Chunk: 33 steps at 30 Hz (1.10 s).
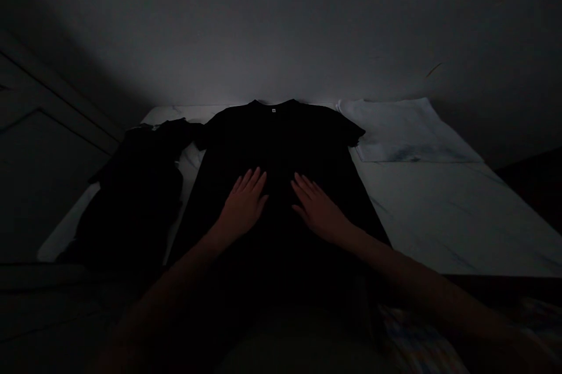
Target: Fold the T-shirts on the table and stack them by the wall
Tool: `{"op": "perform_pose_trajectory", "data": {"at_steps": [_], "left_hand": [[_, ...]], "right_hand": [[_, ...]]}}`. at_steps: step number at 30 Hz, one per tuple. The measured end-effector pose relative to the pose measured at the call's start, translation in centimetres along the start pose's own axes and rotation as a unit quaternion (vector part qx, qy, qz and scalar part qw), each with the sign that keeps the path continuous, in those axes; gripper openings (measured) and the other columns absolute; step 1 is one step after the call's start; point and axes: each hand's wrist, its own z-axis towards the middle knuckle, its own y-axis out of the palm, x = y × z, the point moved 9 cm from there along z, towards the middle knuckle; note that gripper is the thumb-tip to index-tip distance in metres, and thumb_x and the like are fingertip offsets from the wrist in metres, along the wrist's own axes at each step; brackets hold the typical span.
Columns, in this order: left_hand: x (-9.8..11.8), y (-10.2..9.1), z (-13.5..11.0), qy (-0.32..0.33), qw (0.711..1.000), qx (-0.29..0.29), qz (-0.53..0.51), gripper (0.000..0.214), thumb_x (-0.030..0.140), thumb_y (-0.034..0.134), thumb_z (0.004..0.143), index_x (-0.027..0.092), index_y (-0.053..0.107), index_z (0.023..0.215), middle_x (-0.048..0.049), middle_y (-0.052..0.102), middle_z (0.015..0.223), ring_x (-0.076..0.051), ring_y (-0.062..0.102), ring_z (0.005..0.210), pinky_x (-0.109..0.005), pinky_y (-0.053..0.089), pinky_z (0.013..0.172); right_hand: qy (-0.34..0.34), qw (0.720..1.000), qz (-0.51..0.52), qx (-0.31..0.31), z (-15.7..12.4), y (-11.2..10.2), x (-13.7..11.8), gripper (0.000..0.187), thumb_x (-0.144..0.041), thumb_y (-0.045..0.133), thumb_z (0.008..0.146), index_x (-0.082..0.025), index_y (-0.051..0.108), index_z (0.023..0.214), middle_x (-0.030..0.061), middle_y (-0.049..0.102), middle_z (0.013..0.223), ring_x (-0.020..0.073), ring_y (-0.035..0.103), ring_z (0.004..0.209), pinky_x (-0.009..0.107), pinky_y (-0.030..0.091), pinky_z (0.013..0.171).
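Note:
A black T-shirt (281,140) lies spread out on the table, its neckline and small white label at the far edge and its short sleeves out to both sides. My left hand (246,201) rests flat on the shirt's middle, fingers stretched forward. Opposite it, my right hand (317,207) lies palm down on the cloth too, fingers extended and thumb apart. A gap of dark fabric separates the two hands. The shirt's lower part fades into deep shadow near my body.
Left of the shirt is a heap of black clothing (132,198). A folded white cloth (408,131) lies at the back right of the pale, marble-patterned table (456,216). Behind stands a grey wall (281,28). Patterned fabric (417,339) shows below the table's front edge. The room is dim.

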Motion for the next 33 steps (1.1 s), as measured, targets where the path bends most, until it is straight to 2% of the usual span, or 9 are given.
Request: {"op": "perform_pose_trajectory", "data": {"at_steps": [3, 9, 11, 15, 19, 23, 27, 29, 33], "left_hand": [[0.3, 1.8, 2.8, 0.054, 0.998, -0.04, -0.01, 0.06, 0.043, 0.029, 0.104, 0.015, 0.028, 0.156, -0.0079, 0.024, 0.164, -0.025, 0.02, 0.152, -0.045, 0.022, 0.123], [-11.8, 1.9, -2.6, -0.111, 0.993, -0.013, 0.041, 0.067, 0.051, 0.03, 0.101, 0.012, 0.029, 0.156, -0.0154, 0.026, 0.163, -0.033, 0.023, 0.15, -0.052, 0.027, 0.119], [-13.7, 1.3, -3.2, -0.167, 0.984, -0.013, 0.063, 0.073, 0.056, 0.032, 0.099, 0.006, 0.037, 0.151, -0.0221, 0.034, 0.158, -0.038, 0.029, 0.147, -0.055, 0.03, 0.116], [-9.1, 0.8, 3.0, -0.114, 0.992, 0.006, 0.049, 0.066, 0.05, 0.031, 0.1, 0.006, 0.041, 0.149, -0.0205, 0.038, 0.156, -0.037, 0.031, 0.147, -0.051, 0.025, 0.12], [-5.0, 2.7, 10.6, -0.036, 0.999, 0.0, -0.024, 0.058, 0.035, 0.026, 0.102, 0.012, 0.032, 0.155, -0.011, 0.03, 0.162, -0.026, 0.026, 0.15, -0.043, 0.024, 0.121], [-11.0, 3.1, 11.7, -0.118, 0.992, 0.037, -0.011, 0.057, 0.041, 0.03, 0.102, 0.018, 0.037, 0.153, -0.0101, 0.031, 0.162, -0.03, 0.028, 0.149, -0.047, 0.024, 0.12], [-16.8, 1.9, 11.8, -0.222, 0.974, 0.048, 0.014, 0.058, 0.044, 0.038, 0.099, 0.006, 0.051, 0.142, -0.0222, 0.045, 0.151, -0.039, 0.037, 0.142, -0.052, 0.03, 0.114], [-16.2, 1.4, 14.3, -0.218, 0.975, 0.051, 0.01, 0.054, 0.042, 0.042, 0.098, 0.005, 0.059, 0.133, -0.024, 0.055, 0.14, -0.04, 0.042, 0.138, -0.055, 0.026, 0.114], [-12.6, 2.0, 21.1, -0.175, 0.982, 0.055, -0.036, 0.054, 0.041, 0.037, 0.1, 0.011, 0.05, 0.143, -0.0177, 0.051, 0.147, -0.031, 0.04, 0.141, -0.049, 0.021, 0.12]], "right_hand": [[-0.034, 0.999, 0.011, -0.038, 3.6, 0.9, 0.4, 0.061, -0.044, 0.031, 0.102, -0.017, 0.031, 0.156, 0.0095, 0.023, 0.164, 0.0249, 0.019, 0.152, 0.049, 0.021, 0.123], [0.122, 0.991, -0.05, -0.004, -0.1, -0.6, 13.6, 0.07, -0.052, 0.029, 0.1, -0.01, 0.03, 0.156, 0.0151, 0.025, 0.163, 0.0293, 0.02, 0.151, 0.05, 0.021, 0.122], [0.169, 0.983, -0.065, 0.009, -0.5, -1.2, 15.5, 0.072, -0.052, 0.03, 0.1, -0.003, 0.033, 0.153, 0.021, 0.028, 0.161, 0.0337, 0.022, 0.15, 0.053, 0.022, 0.121], [0.096, 0.994, -0.041, 0.022, 5.5, -0.5, 9.7, 0.067, -0.048, 0.03, 0.101, -0.004, 0.04, 0.15, 0.0201, 0.028, 0.161, 0.0334, 0.019, 0.151, 0.052, 0.021, 0.122], [-0.016, 1.0, 0.006, -0.012, 12.6, 2.0, 3.4, 0.059, -0.04, 0.025, 0.103, -0.014, 0.034, 0.155, 0.0119, 0.027, 0.163, 0.0244, 0.022, 0.151, 0.047, 0.023, 0.122], [0.03, 0.999, -0.038, -0.006, 15.0, 1.7, 9.2, 0.06, -0.048, 0.027, 0.102, -0.022, 0.032, 0.156, 0.0094, 0.028, 0.163, 0.0262, 0.024, 0.15, 0.051, 0.021, 0.121], [0.191, 0.977, -0.093, 0.005, 16.8, -0.7, 18.3, 0.066, -0.048, 0.027, 0.103, -0.002, 0.039, 0.149, 0.0269, 0.033, 0.156, 0.0351, 0.032, 0.146, 0.052, 0.028, 0.116], [0.202, 0.974, -0.1, -0.006, 19.1, -1.0, 19.0, 0.064, -0.043, 0.024, 0.104, 0.002, 0.039, 0.148, 0.0289, 0.031, 0.157, 0.0343, 0.031, 0.146, 0.05, 0.028, 0.116], [0.157, 0.982, -0.095, -0.041, 23.8, 0.6, 16.7, 0.06, -0.041, 0.02, 0.104, -0.012, 0.029, 0.156, 0.0156, 0.023, 0.164, 0.0259, 0.023, 0.15, 0.048, 0.023, 0.119]]}}
